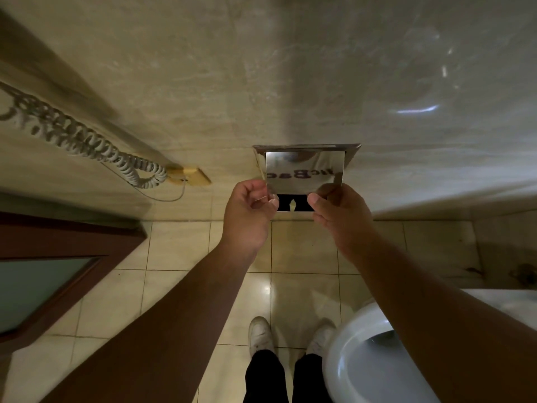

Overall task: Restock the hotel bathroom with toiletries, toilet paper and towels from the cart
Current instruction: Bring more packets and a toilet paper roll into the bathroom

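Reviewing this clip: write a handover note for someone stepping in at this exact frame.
Left hand: pinches the left edge of the shiny flap on the wall paper holder.
Right hand: pinches the flap's right edge.
The flap hides the holder's inside; no roll, towels, toiletries or cart in view. The toilet sits lower right.
Done: nothing visibly restocked.
Left: likely lift the flap, check for paper, then the other supplies.

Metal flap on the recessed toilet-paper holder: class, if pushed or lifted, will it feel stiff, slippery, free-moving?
Probably stiff: the metal flap keeps straight edges and a clean reflection. Likely slippery, being mirror-polished; the left hand and right hand pinch its lower corners. It seems joined at its top to the holder frame, so it should swing, not lift away.
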